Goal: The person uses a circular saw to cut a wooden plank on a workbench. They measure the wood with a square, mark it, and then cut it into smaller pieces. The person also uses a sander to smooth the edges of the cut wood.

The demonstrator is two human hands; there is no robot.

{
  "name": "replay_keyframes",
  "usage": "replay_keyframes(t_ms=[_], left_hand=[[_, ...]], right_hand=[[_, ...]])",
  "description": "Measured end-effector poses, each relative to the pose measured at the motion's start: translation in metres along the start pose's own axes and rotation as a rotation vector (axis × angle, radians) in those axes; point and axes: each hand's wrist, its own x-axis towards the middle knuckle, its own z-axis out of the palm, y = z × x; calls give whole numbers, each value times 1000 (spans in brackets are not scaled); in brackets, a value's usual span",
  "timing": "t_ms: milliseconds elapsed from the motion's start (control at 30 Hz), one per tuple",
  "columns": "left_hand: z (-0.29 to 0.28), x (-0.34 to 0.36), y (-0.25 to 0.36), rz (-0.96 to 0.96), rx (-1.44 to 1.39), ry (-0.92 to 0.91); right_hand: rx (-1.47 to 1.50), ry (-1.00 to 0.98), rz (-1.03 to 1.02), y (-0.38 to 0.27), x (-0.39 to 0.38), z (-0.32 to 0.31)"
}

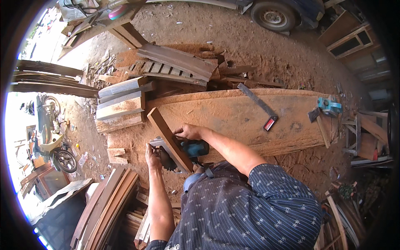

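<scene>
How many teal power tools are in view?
2: one teal tool beside the right hand, partly covered by the wood strip; a second power tool near the right end of the dusty slab. More may be hidden.

My bench [291, 141] is a big, thick slab of wood, with lots of orange sawdust [208, 110] spread over the top. Near its right end I have a blue-green power tool [330, 107], and just beside that lies a tool with a dark head and a wooden handle [321, 128]. Closer to the middle is my metal square [257, 101], lying slanted, with its blade reaching the far edge and a red patch on its short handle.
</scene>
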Motion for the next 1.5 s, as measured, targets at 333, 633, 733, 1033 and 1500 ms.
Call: replay_keyframes(t_ms=[333,633,733,1033,1500], left_hand=[[-5,1,4,-24,28,-93],[-3,7,1,-40,-61,-55],[-20,21,-5,-54,23,-98],[-14,10,-4,-18,38,-100],[-32,25,-8,-62,7,-193]], right_hand=[[209,-25,424,-47,-11,7],[-151,-16,503,-44,1,16],[-31,47,547,-55,1,25],[-30,-145,51,9,1,-5],[460,-102,401,-13,1,11]])
